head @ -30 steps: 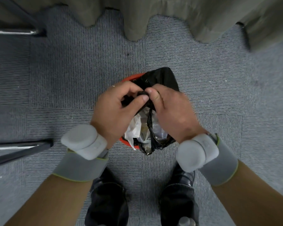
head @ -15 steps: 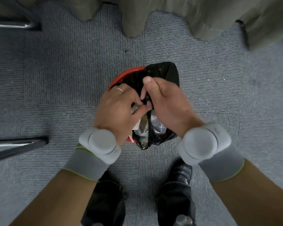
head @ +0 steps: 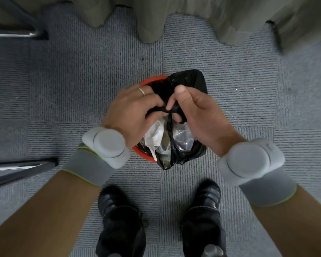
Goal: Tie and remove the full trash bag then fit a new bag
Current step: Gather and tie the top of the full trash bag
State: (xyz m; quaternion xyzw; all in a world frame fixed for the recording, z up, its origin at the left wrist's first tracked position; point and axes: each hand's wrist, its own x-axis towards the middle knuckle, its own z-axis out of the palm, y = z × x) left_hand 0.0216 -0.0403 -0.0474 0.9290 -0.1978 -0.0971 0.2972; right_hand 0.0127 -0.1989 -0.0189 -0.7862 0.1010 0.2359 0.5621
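Note:
A black trash bag (head: 191, 80) sits in a small red bin (head: 151, 79) on the carpet, straight below me. White paper and clear plastic waste (head: 157, 134) show through its open near side. My left hand (head: 130, 112) and my right hand (head: 198, 112) meet over the bin. Each pinches a twisted strip of the bag's top edge, and the two strips cross between my fingertips. A thin black strand runs from that crossing down to the bag's near lip. Most of the bin lies hidden under my hands and the bag.
Grey carpet tiles surround the bin. Olive curtain folds (head: 152, 19) hang along the far side. Metal furniture legs (head: 20, 167) reach in from the left, with another metal bar (head: 13, 34) at the upper left. My two black shoes (head: 119, 219) stand just behind the bin.
My hands have shifted and drawn slightly apart, pulling the bag's two twisted strips taut across each other. The bag's near side has opened, showing more waste.

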